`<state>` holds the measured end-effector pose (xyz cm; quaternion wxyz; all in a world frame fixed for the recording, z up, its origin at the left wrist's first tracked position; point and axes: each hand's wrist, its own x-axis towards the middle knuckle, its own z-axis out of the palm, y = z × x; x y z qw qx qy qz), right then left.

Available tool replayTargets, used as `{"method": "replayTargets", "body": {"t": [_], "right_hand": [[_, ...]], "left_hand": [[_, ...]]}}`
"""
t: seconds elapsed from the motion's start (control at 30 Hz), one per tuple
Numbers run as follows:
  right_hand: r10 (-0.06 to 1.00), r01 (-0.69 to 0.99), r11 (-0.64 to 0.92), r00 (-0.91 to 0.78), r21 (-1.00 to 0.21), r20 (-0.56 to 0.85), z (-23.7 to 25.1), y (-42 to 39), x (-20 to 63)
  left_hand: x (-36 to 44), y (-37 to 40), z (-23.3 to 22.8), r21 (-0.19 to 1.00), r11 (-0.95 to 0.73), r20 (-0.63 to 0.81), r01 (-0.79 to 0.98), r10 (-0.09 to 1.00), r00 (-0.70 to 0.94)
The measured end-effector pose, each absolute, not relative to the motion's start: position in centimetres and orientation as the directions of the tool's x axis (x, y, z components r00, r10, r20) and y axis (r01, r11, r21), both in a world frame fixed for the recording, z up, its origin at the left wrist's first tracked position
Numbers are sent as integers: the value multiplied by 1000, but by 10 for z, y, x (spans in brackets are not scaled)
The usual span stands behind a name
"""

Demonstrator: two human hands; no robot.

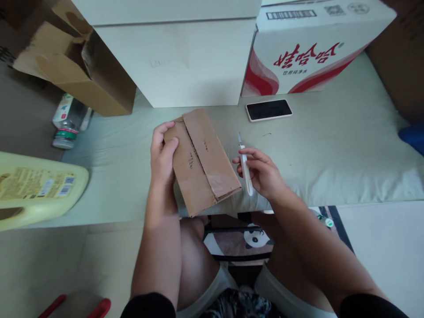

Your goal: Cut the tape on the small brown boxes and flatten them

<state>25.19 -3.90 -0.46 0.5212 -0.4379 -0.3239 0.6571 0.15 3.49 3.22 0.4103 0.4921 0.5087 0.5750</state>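
Left hand (162,154) on cardboard box (202,161); knife (245,170) right.

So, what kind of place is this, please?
Probably a room at home: a pale green padded mat on the floor, stacked cardboard boxes such as the white-and-red printed carton, and a panda-patterned rug.

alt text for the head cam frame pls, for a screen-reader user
A seated person's left hand grips a flat taped cardboard package on a pale green cushion, while the right hand holds a white craft knife, blade pointing away, beside it. Behind lie a phone, a plain white box, a red-and-white printed carton and an open brown box.
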Motion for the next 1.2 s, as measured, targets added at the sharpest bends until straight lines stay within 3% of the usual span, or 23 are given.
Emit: {"method": "replayTargets", "body": {"t": [0.23, 0.87, 1.07, 1.2], "right_hand": [[978, -507, -184, -11, -842, -207, -2, -38, 251], [995, -391, -93, -19, -916, -93, 5, -42, 239], [982, -174, 168, 120, -970, 148, 23, -53, 231], [955, 46, 281, 83, -959, 284, 45, -70, 231]], "left_hand": [[-5, 40, 23, 975, -191, 205, 114, 970, -132], [4, 35, 27, 979, -186, 199, 83, 962, -188], [7, 35, 30, 975, -200, 216, 94, 956, -201], [9, 34, 28, 973, -206, 224, 106, 954, -200]]}}
